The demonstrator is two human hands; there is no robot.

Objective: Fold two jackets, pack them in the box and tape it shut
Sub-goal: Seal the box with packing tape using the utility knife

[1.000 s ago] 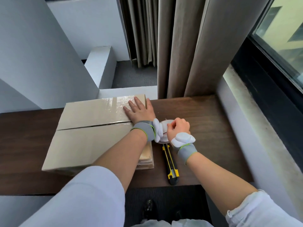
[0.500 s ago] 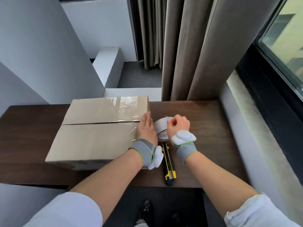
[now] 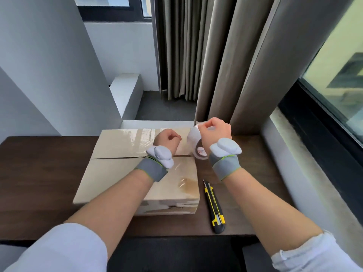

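Right hand gripped the tape roll, fingers curled over its top, holding it raised just off the far right corner of the box. Left hand was over the box top near the right end of the flap seam, fingers curled in; couldn't tell whether it pinched a tape end. Box sat flaps-closed on the dark table, glossy tape on the far flap, utility knife just beside its right edge.

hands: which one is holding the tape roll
The right hand grips the tape roll; the left hand, curled, hovers over the box, apart from the roll.
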